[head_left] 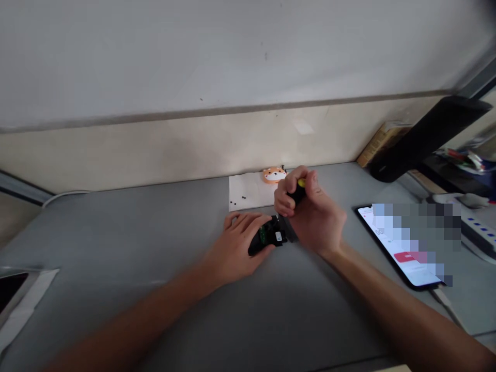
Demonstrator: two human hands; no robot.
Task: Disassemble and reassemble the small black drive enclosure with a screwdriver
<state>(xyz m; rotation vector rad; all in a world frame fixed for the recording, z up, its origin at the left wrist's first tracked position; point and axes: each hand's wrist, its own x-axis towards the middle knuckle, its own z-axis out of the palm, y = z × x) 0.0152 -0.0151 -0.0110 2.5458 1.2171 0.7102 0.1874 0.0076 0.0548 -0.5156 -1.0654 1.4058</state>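
Note:
My left hand (242, 243) grips a small black device (267, 235) on the grey table, thumb at its near side and fingers over its far side. Part of a green circuit board and a small white label show on it. Just above the device's right end, my right hand (306, 206) is closed round a dark handle with a yellow end (301, 183). The handle's lower part is hidden or too blurred to make out. Behind the hands lies a white sheet (251, 188) with several tiny black pieces at its left and an orange animal-faced case (274, 174) at its right.
A lit phone (395, 248) with a cable lies at the right on the grey table (155, 232). A black cylinder (430, 137) leans at the back right by a brown box (382, 142). A pale wall rises behind. A white-edged object (29, 310) is at the left edge.

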